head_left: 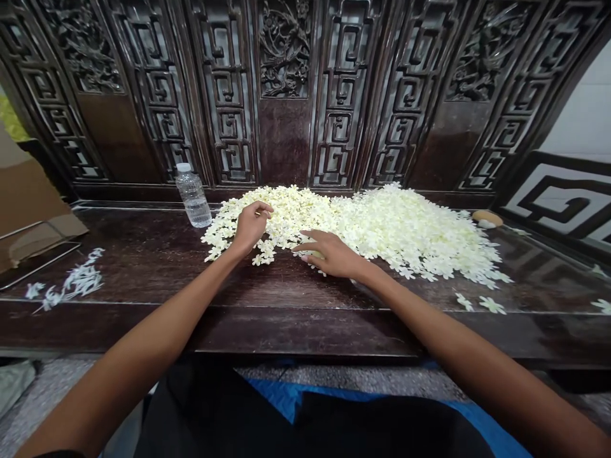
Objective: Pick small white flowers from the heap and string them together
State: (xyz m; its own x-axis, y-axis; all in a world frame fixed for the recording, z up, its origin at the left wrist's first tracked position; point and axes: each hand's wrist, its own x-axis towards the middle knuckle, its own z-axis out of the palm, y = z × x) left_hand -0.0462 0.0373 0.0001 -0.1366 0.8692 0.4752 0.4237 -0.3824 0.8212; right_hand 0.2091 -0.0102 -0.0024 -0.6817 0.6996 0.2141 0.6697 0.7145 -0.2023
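Note:
A wide heap of small pale flowers (401, 232) is spread along the dark wooden bench (286, 286). Over the yellower left end of the heap is my left hand (251, 224), its fingers curled together; what they hold, if anything, cannot be made out. My right hand (333, 254) lies palm down at the front edge of the heap, fingers stretched out and apart, close to or touching the petals. A few loose flowers (264, 252) lie in front of my left hand.
Left of the heap stands a clear water bottle (193, 196). Further left are thin white flower bits (79, 280) and a cardboard box (33, 203). A tan rounded object (487, 219) sits at the right. Behind rises a carved wooden backrest (286, 140).

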